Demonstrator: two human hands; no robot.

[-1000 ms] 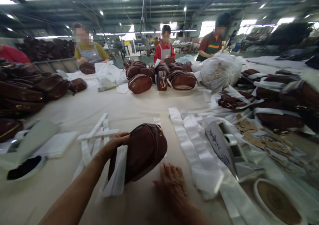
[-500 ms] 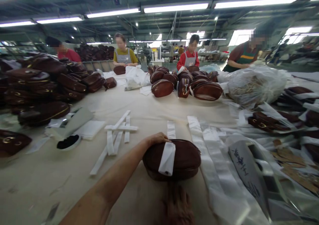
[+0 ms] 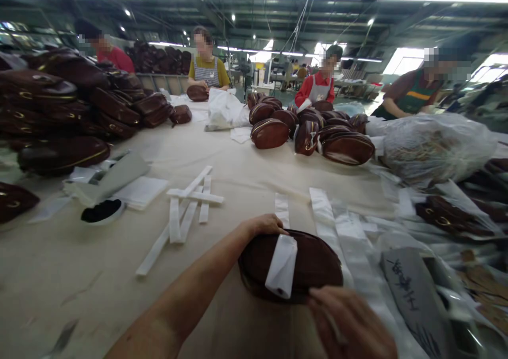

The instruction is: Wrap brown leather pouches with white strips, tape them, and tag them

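Observation:
A dark brown oval leather bag (image 3: 317, 258) lies on the cloth-covered table in front of me. My left hand (image 3: 265, 224) is closed on its far edge, with the fingertips hidden behind it. Across the bag's middle hangs a folded white strip (image 3: 281, 266), wrapped over its top. My right hand (image 3: 351, 319) is at the bag's near right edge, its fingertips close to or touching the leather. Motion smears those fingers, so their grip is unclear.
White strips (image 3: 186, 211) lie crossed on the left, near a black pad in a white dish (image 3: 102, 211). Brown bags are piled at left (image 3: 47, 105) and far centre (image 3: 270, 133). Long white strips (image 3: 321, 205) and a marked tape dispenser (image 3: 413, 290) lie right. Co-workers sit opposite.
The bag was tilted up in my left hand and now lies lower, its strip facing me. My right hand has moved from the table to the bag's near right edge. The view has swung left.

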